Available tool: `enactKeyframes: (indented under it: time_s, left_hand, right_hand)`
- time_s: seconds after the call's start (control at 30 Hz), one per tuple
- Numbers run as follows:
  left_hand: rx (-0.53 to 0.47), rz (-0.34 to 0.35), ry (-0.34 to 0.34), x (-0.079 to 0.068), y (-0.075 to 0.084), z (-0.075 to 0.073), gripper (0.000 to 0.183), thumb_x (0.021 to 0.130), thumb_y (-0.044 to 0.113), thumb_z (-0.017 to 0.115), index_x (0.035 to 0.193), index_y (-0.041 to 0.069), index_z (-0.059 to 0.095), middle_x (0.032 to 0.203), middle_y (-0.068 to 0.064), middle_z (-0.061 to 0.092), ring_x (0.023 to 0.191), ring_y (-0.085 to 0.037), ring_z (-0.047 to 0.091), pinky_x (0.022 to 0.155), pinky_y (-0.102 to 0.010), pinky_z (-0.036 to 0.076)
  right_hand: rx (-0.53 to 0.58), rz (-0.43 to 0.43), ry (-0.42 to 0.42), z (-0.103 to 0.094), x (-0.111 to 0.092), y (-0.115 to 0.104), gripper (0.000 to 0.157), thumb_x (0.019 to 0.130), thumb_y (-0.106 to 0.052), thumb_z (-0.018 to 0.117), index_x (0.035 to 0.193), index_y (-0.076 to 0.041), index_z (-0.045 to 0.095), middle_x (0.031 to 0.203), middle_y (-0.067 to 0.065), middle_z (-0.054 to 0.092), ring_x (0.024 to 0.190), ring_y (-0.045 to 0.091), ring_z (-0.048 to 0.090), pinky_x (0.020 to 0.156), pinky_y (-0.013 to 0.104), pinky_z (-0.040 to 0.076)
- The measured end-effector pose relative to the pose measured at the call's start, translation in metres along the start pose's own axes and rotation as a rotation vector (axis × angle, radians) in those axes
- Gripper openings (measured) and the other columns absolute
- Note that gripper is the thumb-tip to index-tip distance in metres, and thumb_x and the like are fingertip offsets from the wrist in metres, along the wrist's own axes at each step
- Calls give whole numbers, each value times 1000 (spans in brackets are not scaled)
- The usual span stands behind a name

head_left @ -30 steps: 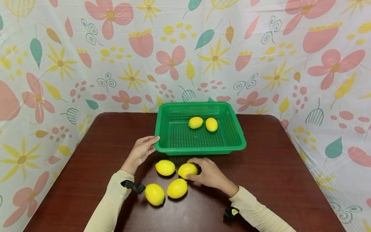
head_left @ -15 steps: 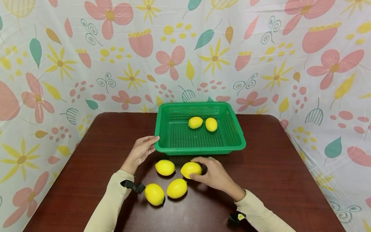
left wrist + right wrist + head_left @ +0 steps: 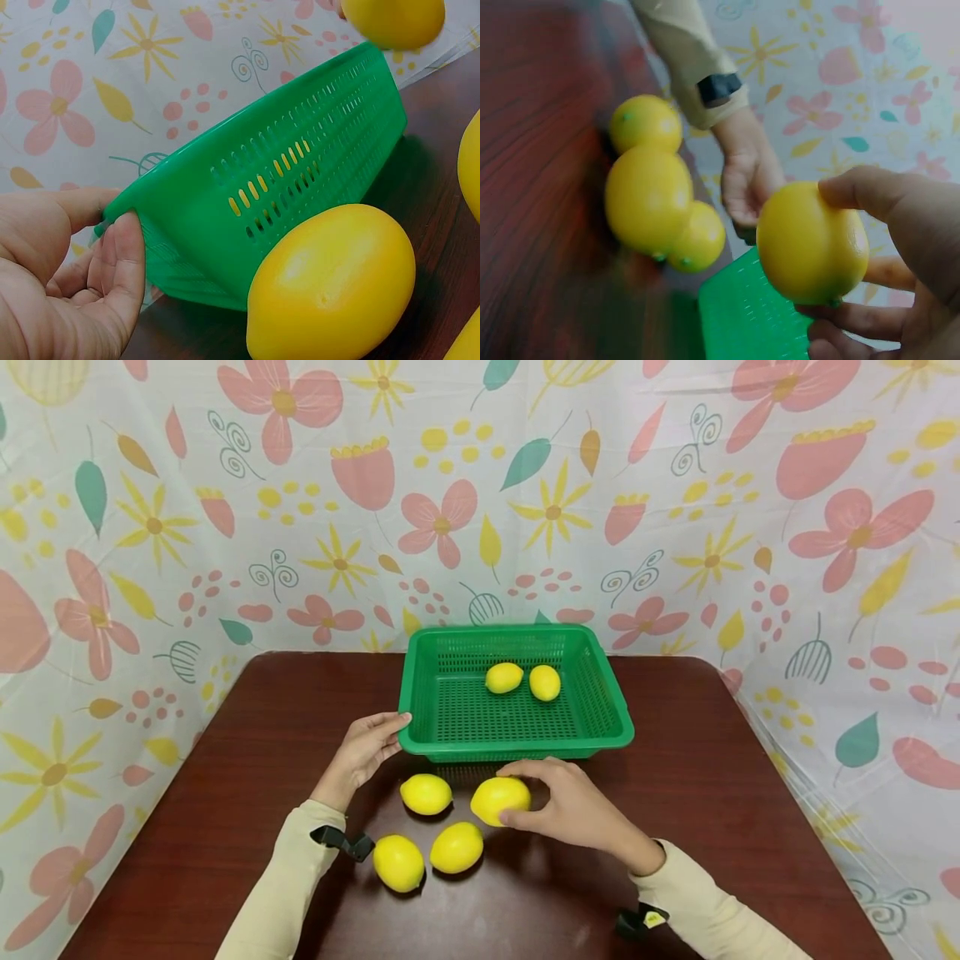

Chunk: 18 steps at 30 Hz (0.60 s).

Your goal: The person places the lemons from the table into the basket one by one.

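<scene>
With thumb and fingers my right hand (image 3: 577,806) grips a lemon (image 3: 495,802); the right wrist view shows this lemon (image 3: 806,244) raised above the table. My left hand (image 3: 360,756) pinches the near left corner of a green plastic basket (image 3: 517,750), thumb on the rim and fingers beneath it, as the left wrist view shows. Two lemons lie inside the basket, one (image 3: 503,677) left of the other (image 3: 544,682). Three more rest on the table in front: one (image 3: 426,794) nearest the basket, one (image 3: 456,847) below it, and one (image 3: 398,863) by the left wrist.
The dark brown wooden table (image 3: 712,760) carries everything. Behind it and at both sides hangs a white curtain (image 3: 442,460) printed with flowers and leaves. Black camera mounts sit on both wrists.
The lemon in my right hand has come up off the table and shifted slightly right, and the right forearm has moved right with it. My left hand and the basket stay put.
</scene>
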<state>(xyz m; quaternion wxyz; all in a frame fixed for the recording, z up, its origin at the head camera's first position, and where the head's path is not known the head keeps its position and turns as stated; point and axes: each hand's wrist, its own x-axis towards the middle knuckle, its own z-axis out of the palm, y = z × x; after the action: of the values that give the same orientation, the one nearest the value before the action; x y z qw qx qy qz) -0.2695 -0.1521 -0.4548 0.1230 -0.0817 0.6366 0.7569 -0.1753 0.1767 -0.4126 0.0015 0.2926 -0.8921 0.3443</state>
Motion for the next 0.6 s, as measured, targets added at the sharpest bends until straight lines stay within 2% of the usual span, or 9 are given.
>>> enactKeyframes:
  time_s: [0.1, 0.23, 0.6]
  left_hand:
    - [2, 2, 1, 0, -1, 0, 35, 99, 22, 71, 124, 1, 60, 85, 4, 56, 73, -9, 53, 76, -21, 55]
    - [6, 4, 6, 0, 0, 0, 36, 99, 22, 71, 125, 1, 60, 87, 4, 57, 74, -9, 53, 77, -20, 55]
    - [-8, 3, 0, 2, -3, -1, 29, 99, 22, 71, 119, 3, 62, 81, 4, 55, 73, -10, 52, 79, -22, 55]
  right_hand:
    - [72, -35, -61, -12, 3, -1, 47, 85, -45, 83, 125, -26, 69, 115, -15, 70, 93, 11, 60, 78, 30, 55]
    - [127, -45, -125, -27, 9, -4, 47, 86, -44, 83, 126, -25, 68, 113, -14, 69, 86, 9, 63, 71, 29, 58]
    - [95, -71, -162, -65, 38, -8, 43, 88, -37, 83, 126, -24, 70, 118, -9, 72, 88, 10, 63, 68, 27, 57]
